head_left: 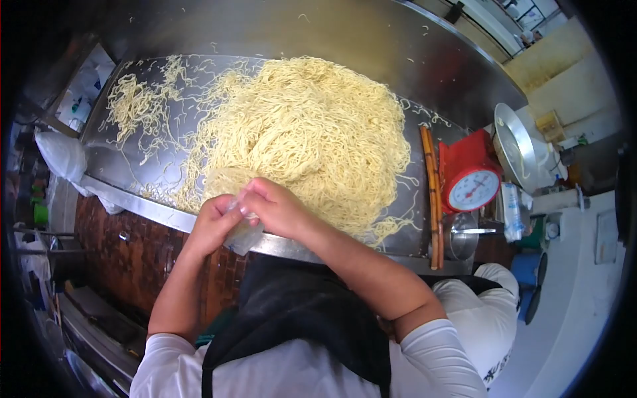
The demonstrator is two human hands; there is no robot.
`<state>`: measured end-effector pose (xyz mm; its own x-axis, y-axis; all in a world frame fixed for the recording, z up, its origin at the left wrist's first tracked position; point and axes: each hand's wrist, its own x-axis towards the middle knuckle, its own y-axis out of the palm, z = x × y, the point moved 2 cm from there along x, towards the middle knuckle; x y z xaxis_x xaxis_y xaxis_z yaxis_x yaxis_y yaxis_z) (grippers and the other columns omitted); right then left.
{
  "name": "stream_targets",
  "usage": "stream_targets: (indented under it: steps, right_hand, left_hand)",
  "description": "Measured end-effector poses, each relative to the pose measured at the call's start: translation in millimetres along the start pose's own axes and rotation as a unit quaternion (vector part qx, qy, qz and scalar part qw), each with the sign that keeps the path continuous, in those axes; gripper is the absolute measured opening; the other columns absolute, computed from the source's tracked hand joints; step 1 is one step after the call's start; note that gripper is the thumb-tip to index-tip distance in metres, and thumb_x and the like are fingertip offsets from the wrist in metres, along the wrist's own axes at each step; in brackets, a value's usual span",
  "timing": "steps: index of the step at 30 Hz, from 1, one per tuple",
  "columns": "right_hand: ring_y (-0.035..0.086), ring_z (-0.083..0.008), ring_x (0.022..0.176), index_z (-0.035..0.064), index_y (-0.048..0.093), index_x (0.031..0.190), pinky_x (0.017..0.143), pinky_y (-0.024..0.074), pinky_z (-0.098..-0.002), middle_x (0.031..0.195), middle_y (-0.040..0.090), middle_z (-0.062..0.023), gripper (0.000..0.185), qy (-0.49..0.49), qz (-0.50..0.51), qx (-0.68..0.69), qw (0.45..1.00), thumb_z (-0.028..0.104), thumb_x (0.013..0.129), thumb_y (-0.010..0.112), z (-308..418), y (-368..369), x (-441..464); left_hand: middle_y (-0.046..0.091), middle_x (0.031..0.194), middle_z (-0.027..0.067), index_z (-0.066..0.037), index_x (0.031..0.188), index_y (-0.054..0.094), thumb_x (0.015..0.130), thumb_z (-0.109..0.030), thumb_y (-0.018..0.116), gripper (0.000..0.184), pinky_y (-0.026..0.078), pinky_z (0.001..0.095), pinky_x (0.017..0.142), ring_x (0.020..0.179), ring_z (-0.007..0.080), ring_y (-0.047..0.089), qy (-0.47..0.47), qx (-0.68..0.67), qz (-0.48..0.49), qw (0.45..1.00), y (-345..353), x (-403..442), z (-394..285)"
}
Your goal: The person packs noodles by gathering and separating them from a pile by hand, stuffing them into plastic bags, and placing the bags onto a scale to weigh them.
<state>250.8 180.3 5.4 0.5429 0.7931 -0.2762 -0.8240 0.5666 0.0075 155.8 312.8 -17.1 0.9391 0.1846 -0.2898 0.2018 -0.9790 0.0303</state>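
Note:
A clear plastic bag point(245, 240) is pinched between my two hands at the front edge of the steel table. My left hand point(213, 224) has its fingers closed on the bag from the left. From the right, my right hand point(273, 207) grips it too, close to the left hand's fingertips. Just beyond them lies a large heap of pale yellow noodles point(318, 126), spread across the middle of the steel table point(159, 174). What the bag contains, if anything, I cannot make out.
Loose noodles point(136, 109) lie at the table's left. Two bamboo sticks point(432, 199) lie to the right of the heap, beside a red dial scale point(472, 174) and a metal pan point(516, 142). A white plastic bag point(61, 154) hangs at the left corner. Another person point(474, 312) is close on my right.

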Motion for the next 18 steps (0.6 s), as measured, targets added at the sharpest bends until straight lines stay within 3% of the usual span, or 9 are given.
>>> stream_targets:
  steps: [2, 5, 8, 11, 15, 18]
  right_hand:
    - [0.054, -0.0105, 0.063, 0.0024, 0.058, 0.085, 0.055, 0.0430, -0.0293, 0.068, 0.058, -0.0071, 0.031, 0.004, -0.036, -0.109, 0.993, 0.032, 0.092, 0.050, 11, -4, -4]
    - [0.053, -0.0118, 0.062, 0.0020, 0.059, 0.079, 0.055, 0.0416, -0.0294, 0.065, 0.057, -0.0069, 0.040, -0.042, -0.102, -0.157, 0.981, 0.039, 0.092, 0.050, 3, -6, -3]
    - [0.059, -0.0320, 0.067, 0.0006, 0.057, 0.077, 0.063, 0.0448, -0.0408, 0.071, 0.060, -0.0168, 0.046, -0.040, -0.116, -0.122, 0.985, 0.044, 0.091, 0.047, 2, -13, -3]
    - [0.059, -0.0320, 0.068, 0.0024, 0.057, 0.073, 0.063, 0.0447, -0.0401, 0.070, 0.059, -0.0146, 0.038, 0.002, -0.138, -0.133, 0.981, 0.038, 0.087, 0.055, 17, -28, -4]
    - [0.058, -0.0280, 0.078, 0.0069, 0.058, 0.074, 0.071, 0.0431, -0.0410, 0.077, 0.057, -0.0084, 0.021, -0.195, -0.236, -0.352, 0.884, 0.024, 0.073, 0.070, 26, -47, -4]
    - [0.058, -0.0290, 0.087, 0.0057, 0.059, 0.088, 0.080, 0.0429, -0.0420, 0.088, 0.060, -0.0113, 0.030, -0.248, -0.221, -0.372, 0.867, 0.026, 0.070, 0.072, 33, -44, -7]
  left_hand:
    - [0.056, 0.069, -0.0050, -0.002, 0.081, 0.061, 0.087, -0.013, 0.059, 0.012, 0.038, 0.0200, 0.054, 0.061, 0.0023, 0.047, -0.011, -0.005, -0.024, 1.000, -2, 0, 4]
    - [0.056, 0.068, -0.0055, -0.003, 0.079, 0.061, 0.086, -0.011, 0.059, 0.011, 0.038, 0.0200, 0.054, 0.060, 0.0021, 0.047, -0.024, 0.012, -0.036, 0.999, -3, -3, -4]
    - [0.056, 0.068, -0.0053, -0.004, 0.079, 0.061, 0.086, -0.010, 0.059, 0.010, 0.038, 0.0201, 0.054, 0.060, 0.0020, 0.047, -0.014, 0.017, -0.050, 0.998, -3, -6, -13]
    - [0.057, 0.070, -0.0045, -0.003, 0.081, 0.060, 0.085, -0.010, 0.060, 0.007, 0.040, 0.0206, 0.055, 0.062, 0.0026, 0.048, 0.003, 0.038, -0.046, 0.998, -15, -7, -8]
    - [0.060, 0.077, -0.0018, -0.002, 0.087, 0.060, 0.085, -0.010, 0.062, 0.008, 0.043, 0.0215, 0.063, 0.070, 0.0051, 0.053, 0.038, 0.045, -0.059, 0.997, -18, -9, -20]
    - [0.062, 0.086, 0.0010, -0.001, 0.093, 0.061, 0.087, -0.010, 0.059, 0.011, 0.045, 0.0228, 0.071, 0.078, 0.0071, 0.056, 0.041, 0.014, -0.088, 0.995, -18, -9, -27]
